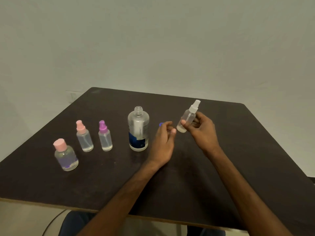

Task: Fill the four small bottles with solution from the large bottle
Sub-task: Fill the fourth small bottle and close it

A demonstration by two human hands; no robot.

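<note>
The large clear bottle (138, 129) with a dark blue label stands uncapped at the table's middle. My right hand (201, 130) grips a small clear spray bottle (186, 119) with a white top, tilted and lifted off the table to the right of it. My left hand (163, 142) hovers between them with loosely curled fingers and holds nothing; a blue cap (161, 124) peeks out just behind its fingertips. To the left stand a purple-topped spray bottle (105, 137), a pink-topped spray bottle (83, 137) and a squat bottle with a pink cap (65, 155).
All of this sits on a dark brown table (221, 167) against a pale wall. The table's near edge runs across the bottom, above my legs.
</note>
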